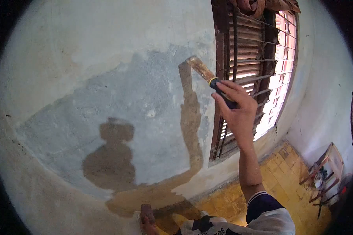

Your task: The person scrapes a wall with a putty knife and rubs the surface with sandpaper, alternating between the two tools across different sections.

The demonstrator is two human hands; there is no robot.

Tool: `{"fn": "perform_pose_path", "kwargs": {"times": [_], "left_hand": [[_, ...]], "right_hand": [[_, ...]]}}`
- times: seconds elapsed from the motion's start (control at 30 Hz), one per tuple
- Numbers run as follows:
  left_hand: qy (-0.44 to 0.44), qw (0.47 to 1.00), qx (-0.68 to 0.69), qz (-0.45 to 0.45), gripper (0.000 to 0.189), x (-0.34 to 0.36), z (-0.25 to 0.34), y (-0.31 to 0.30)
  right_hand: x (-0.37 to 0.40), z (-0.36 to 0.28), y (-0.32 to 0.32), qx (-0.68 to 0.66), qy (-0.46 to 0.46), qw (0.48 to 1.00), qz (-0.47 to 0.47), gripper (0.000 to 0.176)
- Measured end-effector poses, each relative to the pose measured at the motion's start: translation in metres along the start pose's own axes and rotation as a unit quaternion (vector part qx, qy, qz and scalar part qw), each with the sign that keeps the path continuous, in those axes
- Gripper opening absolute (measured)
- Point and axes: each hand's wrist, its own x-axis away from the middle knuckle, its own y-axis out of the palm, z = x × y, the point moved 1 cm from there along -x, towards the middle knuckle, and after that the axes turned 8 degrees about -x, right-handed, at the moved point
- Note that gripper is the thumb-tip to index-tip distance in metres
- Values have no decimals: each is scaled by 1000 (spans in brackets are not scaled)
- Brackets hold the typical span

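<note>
Window (247,45) behind right grip (240,102) | clamped on scraper (202,70) | left grip (148,226) clamped on block (146,210)

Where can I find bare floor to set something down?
The yellow tiled floor looks bare between the window wall and the wooden frame. It is crowded around that frame, with clutter by the right-hand wall.
</note>
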Motion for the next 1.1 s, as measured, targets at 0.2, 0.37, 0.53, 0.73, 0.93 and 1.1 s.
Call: {"fn": "perform_pose_path", "kwargs": {"times": [0.2, 0.37, 0.53, 0.73, 0.93, 1.1], "left_hand": [[-71, 991, 48, 100, 45, -26, -45, -4], [-38, 991, 70, 106, 44, -28, -44, 40], [-52, 994, 42, 84, 46, -34, -41, 45], [-57, 997, 14, 59, 49, -51, -41, 41], [-72, 997, -15, 32, 52, -58, -44, 41], [-72, 997, -39, 11, 54, -75, -40, 31]], "right_hand": [[-59, 12, 19, 28, -45, 998, 18, 23], [-55, 26, 20, 5, -40, 999, 8, 22], [-52, 28, 6, 46, -68, 997, 11, 23], [-68, 36, 17, 15, -73, 997, 10, 26], [-59, 29, 19, 14, -70, 997, 24, 27], [-67, 29, 2, 61, -44, 997, -1, 25]]}}
